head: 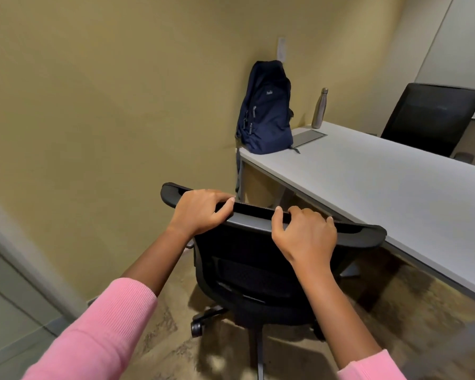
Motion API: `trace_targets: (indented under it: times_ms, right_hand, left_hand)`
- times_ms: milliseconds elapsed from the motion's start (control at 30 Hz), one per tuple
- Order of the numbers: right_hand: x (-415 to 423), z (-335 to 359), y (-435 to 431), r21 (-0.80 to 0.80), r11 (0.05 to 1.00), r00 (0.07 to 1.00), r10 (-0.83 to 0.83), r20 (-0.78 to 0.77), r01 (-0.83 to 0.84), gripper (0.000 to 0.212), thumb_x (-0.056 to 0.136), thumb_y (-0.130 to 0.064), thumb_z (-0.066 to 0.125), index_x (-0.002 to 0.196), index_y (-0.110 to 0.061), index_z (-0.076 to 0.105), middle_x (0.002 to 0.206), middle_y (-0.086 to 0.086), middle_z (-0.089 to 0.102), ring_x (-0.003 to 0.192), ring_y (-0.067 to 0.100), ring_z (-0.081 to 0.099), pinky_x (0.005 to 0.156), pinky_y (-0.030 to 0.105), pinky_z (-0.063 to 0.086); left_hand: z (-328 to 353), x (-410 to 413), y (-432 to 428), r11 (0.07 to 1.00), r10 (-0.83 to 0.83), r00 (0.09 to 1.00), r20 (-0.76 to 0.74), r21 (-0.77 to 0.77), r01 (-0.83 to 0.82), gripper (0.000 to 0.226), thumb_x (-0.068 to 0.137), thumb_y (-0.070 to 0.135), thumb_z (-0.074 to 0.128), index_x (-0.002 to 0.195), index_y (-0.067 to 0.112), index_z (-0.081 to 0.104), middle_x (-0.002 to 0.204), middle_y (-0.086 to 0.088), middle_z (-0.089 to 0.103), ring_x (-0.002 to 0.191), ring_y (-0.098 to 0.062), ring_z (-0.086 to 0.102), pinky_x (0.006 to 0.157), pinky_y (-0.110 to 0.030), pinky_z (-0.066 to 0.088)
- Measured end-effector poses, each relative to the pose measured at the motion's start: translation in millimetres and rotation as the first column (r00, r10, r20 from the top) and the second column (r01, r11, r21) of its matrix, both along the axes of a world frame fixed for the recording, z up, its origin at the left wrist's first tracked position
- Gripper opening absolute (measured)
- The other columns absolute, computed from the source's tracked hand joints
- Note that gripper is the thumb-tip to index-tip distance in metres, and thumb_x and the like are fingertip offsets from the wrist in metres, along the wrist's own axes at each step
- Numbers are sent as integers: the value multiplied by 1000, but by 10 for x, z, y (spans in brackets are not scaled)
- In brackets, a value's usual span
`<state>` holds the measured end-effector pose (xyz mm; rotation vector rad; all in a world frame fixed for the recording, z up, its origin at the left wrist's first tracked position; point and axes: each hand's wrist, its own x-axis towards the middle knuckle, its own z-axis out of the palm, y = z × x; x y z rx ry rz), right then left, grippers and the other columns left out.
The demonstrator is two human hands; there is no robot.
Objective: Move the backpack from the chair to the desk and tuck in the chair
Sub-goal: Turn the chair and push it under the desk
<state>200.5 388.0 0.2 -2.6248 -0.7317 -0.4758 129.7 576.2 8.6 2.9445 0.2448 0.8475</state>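
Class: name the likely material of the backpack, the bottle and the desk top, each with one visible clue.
Backpack: navy woven fabric, probably nylon; soft creases, zips.
Bottle: brushed metal, likely steel; dull silver sheen.
Desk top: smooth matt white, perhaps laminate; no grain visible.

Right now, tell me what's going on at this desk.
A person in pink sleeves grips the top of a black office chair's backrest with the left hand and right hand. The navy backpack already stands upright on the white desk, near a steel water bottle. The chair is not yet tucked under the desk.
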Motion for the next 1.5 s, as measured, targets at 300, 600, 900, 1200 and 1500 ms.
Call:
trace_targets:
  times_ms: [300,600,900,1200,1500]
  right_hand:
    - [270,16,718,23,997,997,-79,-25,79,67,84,-49,16,102,-8,67,87,14,72,88,30,65,99,50,39]
    - [260,54,1527,113,946,952,-298,-66,304,56,81,-42,30,59,-4,65,44,9,60,46,28,59,76,48,53]
    - [153,59,2426,42,869,870,-489,-63,492,52,80,-40,32,56,-5,64,42,7,58,44,26,59,73,49,54]
    - [380,62,2942,-84,874,875,-482,-41,478,63,81,-46,22,90,-5,70,73,11,73,78,30,68,95,53,45]
    - [825,64,3180,-106,848,852,-524,-22,519,57,80,-46,31,94,-9,72,90,12,76,95,32,68,86,57,49]
  left_hand:
    - [11,432,758,993,-116,991,67,-11,117,61,83,49,18,89,21,72,83,-3,75,72,-25,67,50,-33,44]
    - [29,806,1624,961,-275,959,67,7,275,56,84,47,24,80,20,73,71,-1,74,61,-24,66,45,-16,23]
    - [76,1072,2490,907,-417,908,42,-56,418,47,84,41,31,86,21,73,82,2,76,78,-21,71,56,-29,53]
    - [74,1440,3041,870,-480,877,32,-106,481,45,83,36,33,90,15,73,91,-4,76,98,-25,67,89,-39,49]
    - [10,2008,3274,860,-503,863,39,-73,505,45,83,35,35,94,13,73,101,-8,73,103,-26,64,94,-41,45]
